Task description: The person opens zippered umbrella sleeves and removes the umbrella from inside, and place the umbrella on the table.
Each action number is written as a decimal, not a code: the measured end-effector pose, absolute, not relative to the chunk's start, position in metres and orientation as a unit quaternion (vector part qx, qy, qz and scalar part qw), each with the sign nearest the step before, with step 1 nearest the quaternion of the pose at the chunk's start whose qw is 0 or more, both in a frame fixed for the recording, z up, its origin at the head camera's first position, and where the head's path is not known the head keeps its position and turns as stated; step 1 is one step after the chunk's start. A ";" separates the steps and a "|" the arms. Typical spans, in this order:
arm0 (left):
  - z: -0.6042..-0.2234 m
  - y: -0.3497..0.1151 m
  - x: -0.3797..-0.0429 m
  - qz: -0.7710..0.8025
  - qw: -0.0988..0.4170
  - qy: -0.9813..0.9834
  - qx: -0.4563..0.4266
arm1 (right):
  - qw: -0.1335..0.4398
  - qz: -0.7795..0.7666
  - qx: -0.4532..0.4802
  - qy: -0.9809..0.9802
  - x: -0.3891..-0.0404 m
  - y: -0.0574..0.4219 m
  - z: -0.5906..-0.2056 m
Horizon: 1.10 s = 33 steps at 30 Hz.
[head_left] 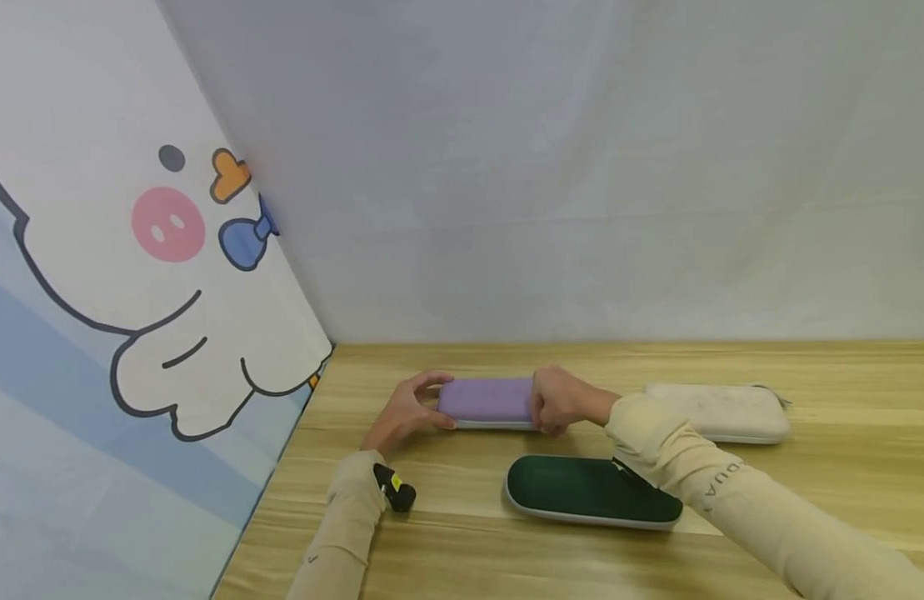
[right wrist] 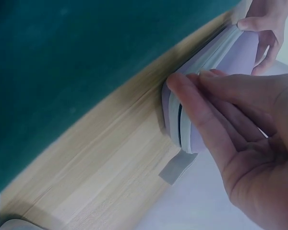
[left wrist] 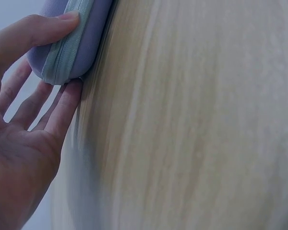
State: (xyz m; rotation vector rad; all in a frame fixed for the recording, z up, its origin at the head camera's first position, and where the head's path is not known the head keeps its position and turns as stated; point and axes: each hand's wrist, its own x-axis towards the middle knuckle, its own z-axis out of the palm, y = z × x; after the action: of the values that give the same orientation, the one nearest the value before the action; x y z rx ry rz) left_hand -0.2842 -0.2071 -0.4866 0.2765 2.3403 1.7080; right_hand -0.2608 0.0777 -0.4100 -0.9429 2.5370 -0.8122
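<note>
A purple zip-up pencil case (head_left: 486, 400) with a pale zipper band lies on the wooden table. My left hand (head_left: 405, 414) holds its left end, thumb on the zipper band (left wrist: 67, 50) and fingers beneath and behind. At the front right of the case, my right hand (head_left: 562, 402) pinches thumb and forefinger together on the zipper; the zipper pull itself is hidden by the fingertips. In the right wrist view a dark gap shows in the zipper band (right wrist: 174, 115) near the right end, where a grey fabric tab (right wrist: 176, 167) sticks out.
A dark green case (head_left: 574, 487) lies in front, partly beneath the right forearm. To the right is an off-white case (head_left: 739, 412) with a loop at its end. A pale curtain (head_left: 581, 167) hangs behind the table, and a cartoon-printed cloth (head_left: 94, 275) stands left.
</note>
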 end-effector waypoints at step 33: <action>-0.485 -0.210 -0.284 0.589 0.136 0.790 0.103 | 0.139 -0.288 -0.322 0.891 -0.253 0.047 -0.407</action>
State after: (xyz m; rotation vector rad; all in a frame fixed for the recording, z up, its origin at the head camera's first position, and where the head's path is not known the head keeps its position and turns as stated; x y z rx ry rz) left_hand -0.2837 -0.2096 -0.4846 0.2992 2.2886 1.7047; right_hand -0.2534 0.0474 -0.4073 -0.9304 2.5764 -0.8318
